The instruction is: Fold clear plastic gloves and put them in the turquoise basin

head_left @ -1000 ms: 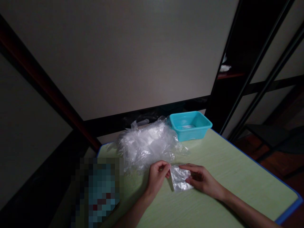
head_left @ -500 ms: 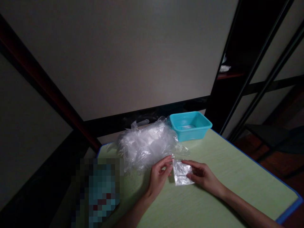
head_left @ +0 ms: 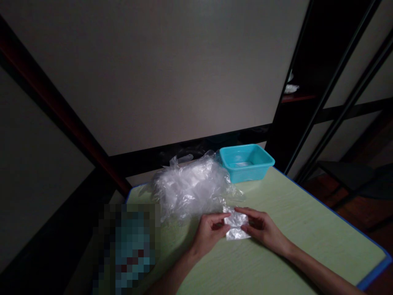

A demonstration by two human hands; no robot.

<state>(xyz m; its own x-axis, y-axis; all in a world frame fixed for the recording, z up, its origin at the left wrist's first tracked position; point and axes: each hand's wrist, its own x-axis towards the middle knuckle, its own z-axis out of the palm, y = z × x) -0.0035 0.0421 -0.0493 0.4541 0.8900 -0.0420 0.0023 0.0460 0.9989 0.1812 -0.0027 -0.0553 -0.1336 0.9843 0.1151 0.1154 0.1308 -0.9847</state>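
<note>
A small square of folded clear plastic film [head_left: 236, 223] lies on the green table, shiny and creased. My left hand [head_left: 211, 233] has its thumb and fingertips on the left edge of the square. From the other side, the thumb and index finger of my right hand [head_left: 260, 226] hold the right edge. Just behind my hands sits a large loose heap of crinkled clear plastic [head_left: 192, 184], with thin finger-like ends sticking out. A turquoise plastic basin [head_left: 248, 174] stands to the right of the heap, and a little clear plastic shows on its bottom.
The light green table [head_left: 307, 229] has a blue edge and stands against a pale sliding cabinet door [head_left: 190, 73]. A blurred-out turquoise object [head_left: 133, 241] is at the table's left side. A dark chair [head_left: 353, 176] stands beyond the right edge.
My left hand has come down and toward me from the top left corner of the folded plastic to the middle of its left edge. The right hand stays in place.
</note>
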